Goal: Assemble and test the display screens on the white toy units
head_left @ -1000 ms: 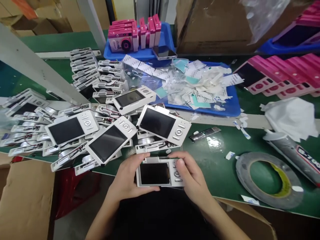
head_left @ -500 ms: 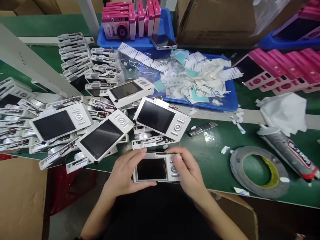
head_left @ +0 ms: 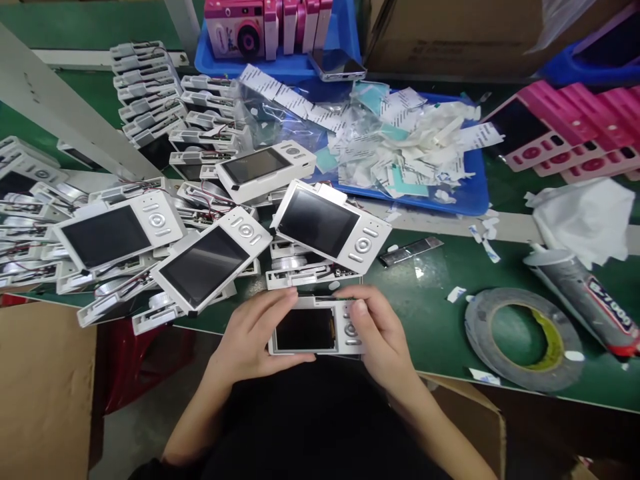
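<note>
Both hands hold a white camera body (head_left: 306, 329) with a dark screen, screen side up, at the bench's front edge. My left hand (head_left: 253, 331) grips its left end, fingers along the top and thumb along the lower edge. At the right end, my right hand (head_left: 381, 333) has its thumb by the round buttons and its fingers behind the top edge. Just beyond lie white cameras with dark screens, one at the right (head_left: 330, 225), one in the middle (head_left: 210, 259) and one at the left (head_left: 117, 230), resting on open white housings.
A blue tray (head_left: 473, 193) holds peeled paper scraps. To the right are a tape roll (head_left: 475, 333), a glue tube (head_left: 583, 300), a white cloth (head_left: 585, 217) and pink cameras (head_left: 555, 127). A phone (head_left: 337, 65) lies by pink cameras at the back.
The view has shifted slightly, so the bench items sit a little higher in the picture. Both hands keep the same hold on the white camera body.
</note>
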Action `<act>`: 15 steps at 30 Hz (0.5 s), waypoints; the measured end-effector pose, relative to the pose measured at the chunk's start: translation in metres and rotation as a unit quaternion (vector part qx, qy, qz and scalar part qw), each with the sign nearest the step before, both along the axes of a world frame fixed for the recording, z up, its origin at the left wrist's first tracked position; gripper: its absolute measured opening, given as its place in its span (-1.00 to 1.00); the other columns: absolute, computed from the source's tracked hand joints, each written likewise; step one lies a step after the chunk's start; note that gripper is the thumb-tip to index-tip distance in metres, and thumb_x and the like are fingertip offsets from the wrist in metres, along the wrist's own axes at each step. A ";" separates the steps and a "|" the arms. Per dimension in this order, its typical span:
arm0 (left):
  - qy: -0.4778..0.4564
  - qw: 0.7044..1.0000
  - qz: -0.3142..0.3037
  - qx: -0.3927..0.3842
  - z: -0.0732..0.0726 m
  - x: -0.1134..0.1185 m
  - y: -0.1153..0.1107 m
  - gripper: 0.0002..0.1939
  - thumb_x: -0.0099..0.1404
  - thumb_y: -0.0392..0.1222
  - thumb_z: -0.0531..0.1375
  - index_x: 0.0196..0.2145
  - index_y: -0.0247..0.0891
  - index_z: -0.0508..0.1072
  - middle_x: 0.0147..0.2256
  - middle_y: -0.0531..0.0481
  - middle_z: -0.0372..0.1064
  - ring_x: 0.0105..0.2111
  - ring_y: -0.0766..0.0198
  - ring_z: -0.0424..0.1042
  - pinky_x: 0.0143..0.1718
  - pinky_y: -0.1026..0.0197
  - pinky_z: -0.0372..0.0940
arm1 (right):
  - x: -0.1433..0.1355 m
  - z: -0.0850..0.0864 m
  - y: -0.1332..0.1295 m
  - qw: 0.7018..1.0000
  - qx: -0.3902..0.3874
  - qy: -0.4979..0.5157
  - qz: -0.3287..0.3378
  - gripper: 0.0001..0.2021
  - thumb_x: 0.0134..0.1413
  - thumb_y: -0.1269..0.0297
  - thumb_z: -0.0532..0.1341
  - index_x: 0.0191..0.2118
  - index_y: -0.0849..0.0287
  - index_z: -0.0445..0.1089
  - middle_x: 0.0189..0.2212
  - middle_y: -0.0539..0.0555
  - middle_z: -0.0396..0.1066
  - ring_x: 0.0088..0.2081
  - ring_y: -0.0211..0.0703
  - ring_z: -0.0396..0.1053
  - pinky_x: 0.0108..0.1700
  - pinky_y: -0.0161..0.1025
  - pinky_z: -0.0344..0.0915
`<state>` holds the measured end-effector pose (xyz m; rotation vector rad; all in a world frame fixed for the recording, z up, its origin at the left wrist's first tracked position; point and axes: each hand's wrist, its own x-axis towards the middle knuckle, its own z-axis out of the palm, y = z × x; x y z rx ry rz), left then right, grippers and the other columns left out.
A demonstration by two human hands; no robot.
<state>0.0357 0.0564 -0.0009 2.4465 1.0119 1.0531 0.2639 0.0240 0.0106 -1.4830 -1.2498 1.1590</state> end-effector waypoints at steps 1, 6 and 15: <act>0.000 1.000 -0.002 -0.003 0.000 0.000 0.000 -0.18 0.44 0.25 0.28 0.46 -0.19 0.18 0.07 -0.25 0.61 0.07 0.03 0.64 0.07 0.07 0.57 | 0.000 0.000 0.000 1.000 0.004 0.000 0.000 -0.61 0.47 -0.18 0.09 -0.10 -0.04 0.50 -0.51 -0.06 0.40 -0.53 -0.21 0.32 -0.47 -0.26 0.24; -0.002 1.000 -0.010 -0.020 -0.001 -0.002 0.000 -0.07 0.35 0.24 0.38 0.48 -0.14 0.12 0.10 -0.25 0.61 0.04 -0.03 0.66 0.05 0.00 0.58 | -0.001 -0.002 0.002 0.999 0.032 -0.004 0.000 -0.65 0.50 -0.13 0.09 -0.11 -0.04 0.49 -0.45 -0.07 0.48 -0.49 -0.27 0.37 -0.44 -0.33 0.28; -0.007 0.999 -0.008 -0.043 -0.001 -0.002 -0.001 0.02 0.28 0.20 0.44 0.50 -0.12 0.07 0.11 -0.23 0.61 -0.01 -0.06 0.67 -0.01 -0.03 0.58 | -0.001 -0.004 0.002 0.998 0.066 -0.014 0.005 -0.71 0.54 -0.05 0.08 -0.05 -0.07 0.49 -0.41 -0.11 0.51 -0.48 -0.33 0.40 -0.43 -0.40 0.31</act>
